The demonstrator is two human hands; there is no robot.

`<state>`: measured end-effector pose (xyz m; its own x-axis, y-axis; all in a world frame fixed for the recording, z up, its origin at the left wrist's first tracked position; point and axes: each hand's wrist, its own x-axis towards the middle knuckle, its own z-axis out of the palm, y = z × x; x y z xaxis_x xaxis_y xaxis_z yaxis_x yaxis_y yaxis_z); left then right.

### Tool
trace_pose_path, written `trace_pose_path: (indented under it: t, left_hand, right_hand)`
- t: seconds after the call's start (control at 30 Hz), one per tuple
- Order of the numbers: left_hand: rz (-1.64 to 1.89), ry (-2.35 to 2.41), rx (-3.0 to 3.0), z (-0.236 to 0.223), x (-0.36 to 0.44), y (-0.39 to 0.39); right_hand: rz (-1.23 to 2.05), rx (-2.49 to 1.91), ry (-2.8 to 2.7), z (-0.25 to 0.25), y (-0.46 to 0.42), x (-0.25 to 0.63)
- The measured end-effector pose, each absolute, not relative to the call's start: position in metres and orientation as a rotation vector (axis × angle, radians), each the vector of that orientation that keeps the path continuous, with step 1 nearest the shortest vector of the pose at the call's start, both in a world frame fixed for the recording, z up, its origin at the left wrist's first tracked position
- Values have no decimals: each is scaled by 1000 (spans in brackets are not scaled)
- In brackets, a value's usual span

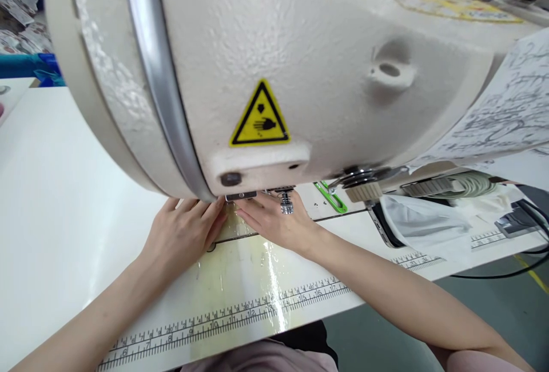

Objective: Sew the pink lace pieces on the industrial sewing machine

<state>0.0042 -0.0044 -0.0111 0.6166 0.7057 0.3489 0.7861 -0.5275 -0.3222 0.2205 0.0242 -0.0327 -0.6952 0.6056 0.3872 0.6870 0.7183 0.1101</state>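
The pale head of a sewing machine (326,74) fills the upper view and hides the spot right under its needle. My left hand (184,229) lies flat on the white table to the left of the needle area, its fingertips partly covered by the machine. From the right, my right hand (278,217) reaches in beside a small metal screw (286,203), fingers stretched out toward the left hand. Between the two hands is a narrow gap. Any cloth under the fingers is too hidden to make out.
A printed ruler strip (231,317) runs along the front edge of the table (55,217). Right of my right hand lie a green thread snip (332,197), a phone (381,226), white cloth (424,220) and coiled cord (465,185). A handwritten paper (501,97) hangs on the machine.
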Motion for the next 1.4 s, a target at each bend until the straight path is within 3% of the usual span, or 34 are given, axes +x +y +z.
trace_pose_path:
  t: [0.27, 0.9, 1.1, 1.27, 1.4]
  left_hand:
    - [-170, -1226, -2377, -9, 7, -5]
    - [-252, -1193, -2396, -7, 11, -4]
    - [-266, -1188, -2387, -10, 7, -6]
    - [-389, -971, -2334, -4, 8, -8]
    - [-434, -712, -2299, 6, 12, -11]
  right_hand:
    - [-448, -1069, -2584, -36, 22, 219]
    - [-195, -1149, -2656, -32, 23, 214]
    - [-317, -1088, -2581, -35, 24, 216]
    - [-450, -956, -2509, -33, 24, 212]
    - [-337, -874, -2516, -16, 24, 200]
